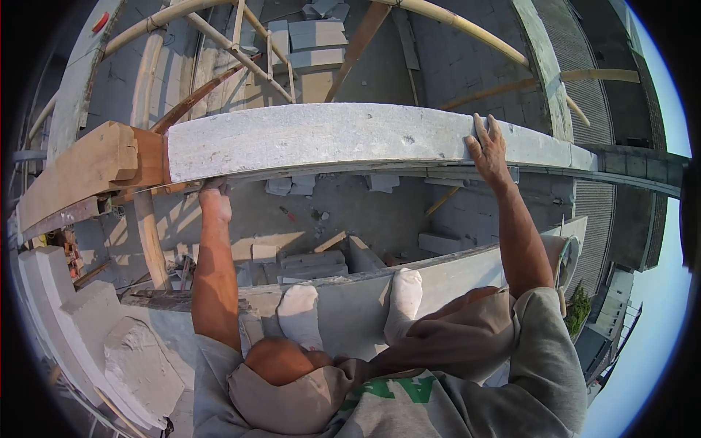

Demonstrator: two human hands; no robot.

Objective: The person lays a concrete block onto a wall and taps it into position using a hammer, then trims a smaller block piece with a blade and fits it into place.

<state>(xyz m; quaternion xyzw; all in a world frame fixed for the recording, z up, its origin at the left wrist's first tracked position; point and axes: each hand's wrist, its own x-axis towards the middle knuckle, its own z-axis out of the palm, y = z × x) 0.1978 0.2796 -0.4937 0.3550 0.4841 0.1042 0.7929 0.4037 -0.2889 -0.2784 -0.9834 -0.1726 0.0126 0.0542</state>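
Observation:
A long white block (pixel 314 137), pale and pitted like light concrete, spans the view in front of me, its left end against a brown wooden piece (pixel 150 155). My left hand (pixel 215 200) is at the block's near lower edge close to that end, its fingers curled up against the underside and partly hidden. Near the right end, my right hand (pixel 488 148) lies on the block's upper face. Its fingers are stretched out over the far edge, and the thumb is apart from them.
My feet in white socks (pixel 299 314) stand on a narrow grey ledge (pixel 350 299). Beyond and below it drops a deep space with loose blocks (pixel 314 266) on the floor. Bamboo poles (pixel 467 25) cross at the back. Stacked pale blocks (pixel 142 358) stand at lower left.

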